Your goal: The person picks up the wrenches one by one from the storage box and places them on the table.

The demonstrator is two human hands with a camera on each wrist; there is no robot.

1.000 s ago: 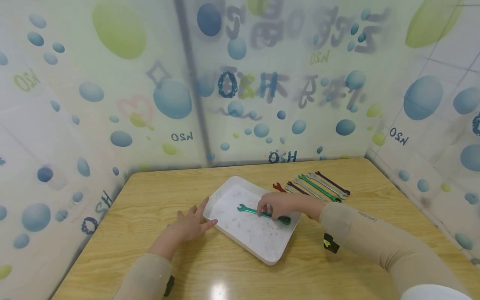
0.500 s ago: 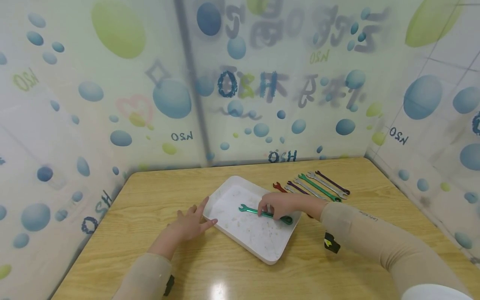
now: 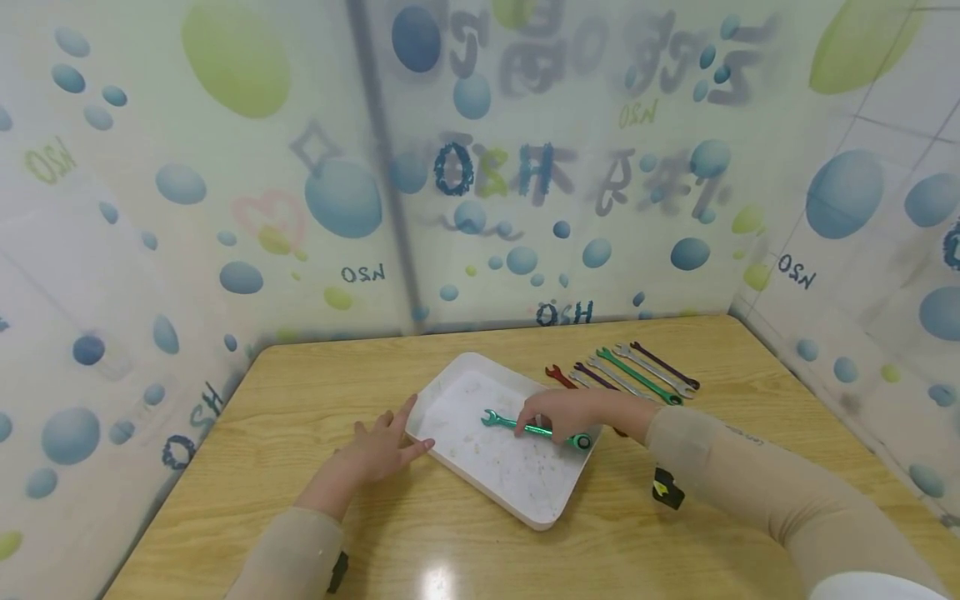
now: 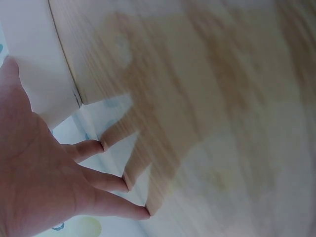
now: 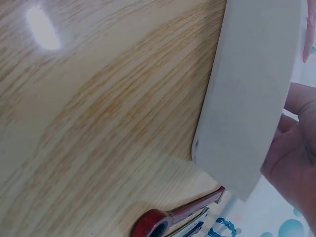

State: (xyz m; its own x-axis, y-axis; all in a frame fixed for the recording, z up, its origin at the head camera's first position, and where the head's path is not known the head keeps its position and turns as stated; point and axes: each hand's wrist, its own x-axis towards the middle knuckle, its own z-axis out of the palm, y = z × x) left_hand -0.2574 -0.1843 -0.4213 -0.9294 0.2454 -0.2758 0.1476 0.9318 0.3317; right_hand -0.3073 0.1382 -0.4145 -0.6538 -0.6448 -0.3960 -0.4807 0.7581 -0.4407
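My right hand (image 3: 558, 412) pinches a green combination wrench (image 3: 504, 422) by its shaft, over the floor of a white tray (image 3: 480, 462). The wrench's fork end points left; its ring end shows just right of my fingers. In the right wrist view the tray wall hides the wrench and part of my hand (image 5: 298, 158). At the tray's left corner lies my left hand (image 3: 375, 450), fingers spread, index finger and thumb at the rim. The left wrist view shows the other fingertips of that hand (image 4: 44, 173) on the tabletop.
Several wrenches lie in a row behind the tray's right side, among them a red one (image 3: 559, 376), a second green one (image 3: 637, 375) and a purple one (image 3: 667, 367). The wooden table (image 3: 300, 400) meets patterned walls at the back and sides.
The green wrench has shifted slightly right in my right hand and turned, so its ring opening now faces up toward the head camera. My left hand stays put.
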